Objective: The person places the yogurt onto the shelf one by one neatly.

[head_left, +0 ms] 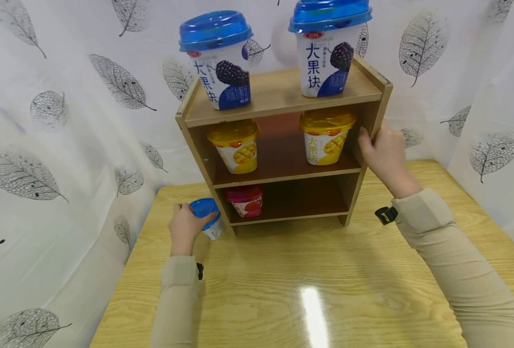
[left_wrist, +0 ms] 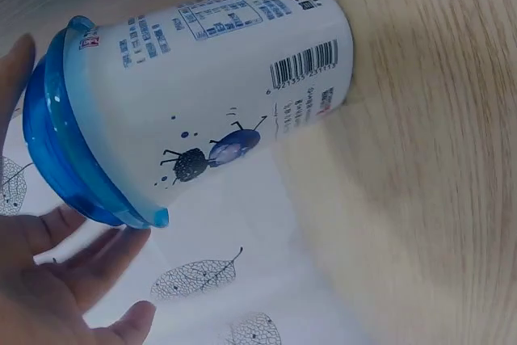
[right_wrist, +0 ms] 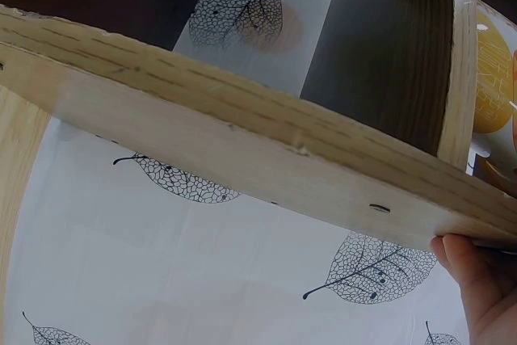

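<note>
My left hand [head_left: 185, 227] holds a white yogurt cup [left_wrist: 218, 78] by its blue lid [left_wrist: 60, 119], thumb on one side and fingers on the other. This cup stands on the table just left of a small wooden shelf [head_left: 283, 172]. My right hand [head_left: 385, 153] grips the shelf's right side panel [right_wrist: 266, 127] around the middle tier, thumb on its front edge. Two blue-lidded blackberry yogurt cups sit on top, one left [head_left: 226, 72] and one right [head_left: 326, 58]. On the middle tier are two yellow-lidded cups, left [head_left: 239, 154] and right [head_left: 326, 145]. A red-lidded cup [head_left: 246, 203] occupies the bottom tier's left end.
The shelf stands toward the back of a wood-grain table [head_left: 274, 270]. Behind and beside the table hangs a white leaf-print curtain [head_left: 87, 38]. Bright light reflects off the tabletop near the front.
</note>
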A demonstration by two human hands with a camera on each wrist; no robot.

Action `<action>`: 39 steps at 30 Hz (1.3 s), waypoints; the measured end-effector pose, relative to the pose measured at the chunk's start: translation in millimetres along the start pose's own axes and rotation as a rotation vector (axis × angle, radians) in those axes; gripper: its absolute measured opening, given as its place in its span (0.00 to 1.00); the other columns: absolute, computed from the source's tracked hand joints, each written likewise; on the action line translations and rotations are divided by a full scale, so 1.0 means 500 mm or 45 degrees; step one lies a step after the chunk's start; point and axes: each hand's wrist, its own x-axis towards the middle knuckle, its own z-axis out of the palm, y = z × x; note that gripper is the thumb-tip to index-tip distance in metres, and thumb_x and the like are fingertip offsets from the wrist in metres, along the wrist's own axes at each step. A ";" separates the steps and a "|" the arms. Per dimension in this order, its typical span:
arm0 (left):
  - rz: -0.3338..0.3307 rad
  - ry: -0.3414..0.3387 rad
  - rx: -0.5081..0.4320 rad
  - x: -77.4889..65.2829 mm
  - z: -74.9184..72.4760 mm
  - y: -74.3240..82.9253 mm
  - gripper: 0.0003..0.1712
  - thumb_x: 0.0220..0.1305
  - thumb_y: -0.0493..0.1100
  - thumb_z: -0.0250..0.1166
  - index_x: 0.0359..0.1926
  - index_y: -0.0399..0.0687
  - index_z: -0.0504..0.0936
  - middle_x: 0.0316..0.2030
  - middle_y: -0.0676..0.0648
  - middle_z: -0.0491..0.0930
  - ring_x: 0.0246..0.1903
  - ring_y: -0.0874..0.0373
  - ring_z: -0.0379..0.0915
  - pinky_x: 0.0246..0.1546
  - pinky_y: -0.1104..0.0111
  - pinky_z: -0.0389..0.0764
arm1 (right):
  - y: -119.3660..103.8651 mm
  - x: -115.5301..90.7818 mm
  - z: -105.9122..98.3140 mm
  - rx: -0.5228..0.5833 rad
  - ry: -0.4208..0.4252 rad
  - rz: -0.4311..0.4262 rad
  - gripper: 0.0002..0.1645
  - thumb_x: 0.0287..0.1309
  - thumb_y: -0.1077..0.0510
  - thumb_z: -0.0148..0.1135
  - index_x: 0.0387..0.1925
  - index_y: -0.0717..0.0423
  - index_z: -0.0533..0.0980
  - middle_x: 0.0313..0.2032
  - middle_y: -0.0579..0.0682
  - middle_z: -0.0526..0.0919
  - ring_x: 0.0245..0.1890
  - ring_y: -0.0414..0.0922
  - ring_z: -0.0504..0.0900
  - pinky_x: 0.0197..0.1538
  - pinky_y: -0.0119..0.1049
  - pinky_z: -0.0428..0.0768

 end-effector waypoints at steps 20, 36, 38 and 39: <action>0.164 -0.276 -0.255 -0.004 -0.053 -0.035 0.46 0.45 0.46 0.69 0.61 0.34 0.55 0.55 0.29 0.61 0.52 0.34 0.60 0.48 0.45 0.64 | -0.005 0.008 -0.004 0.002 0.008 0.012 0.16 0.56 0.61 0.49 0.33 0.75 0.71 0.24 0.71 0.77 0.22 0.65 0.74 0.23 0.53 0.68; 0.183 -0.237 0.030 -0.022 -0.013 0.038 0.27 0.65 0.57 0.45 0.58 0.47 0.69 0.60 0.32 0.53 0.57 0.34 0.49 0.43 0.36 0.59 | 0.001 -0.001 -0.006 -0.006 -0.022 0.025 0.15 0.56 0.61 0.49 0.32 0.74 0.71 0.22 0.70 0.76 0.21 0.64 0.74 0.22 0.53 0.68; 0.180 -0.228 0.024 -0.024 -0.007 0.041 0.24 0.66 0.54 0.44 0.54 0.46 0.73 0.60 0.33 0.55 0.58 0.36 0.49 0.44 0.35 0.56 | 0.001 -0.002 -0.004 -0.004 -0.022 0.024 0.15 0.56 0.60 0.49 0.32 0.74 0.71 0.22 0.70 0.76 0.21 0.63 0.74 0.22 0.52 0.68; 0.184 -0.214 0.015 -0.025 -0.006 0.041 0.23 0.66 0.53 0.45 0.52 0.44 0.75 0.59 0.34 0.57 0.58 0.37 0.50 0.44 0.34 0.54 | 0.002 -0.002 -0.004 -0.002 -0.017 0.023 0.15 0.56 0.61 0.49 0.32 0.74 0.71 0.22 0.70 0.76 0.21 0.63 0.74 0.22 0.52 0.68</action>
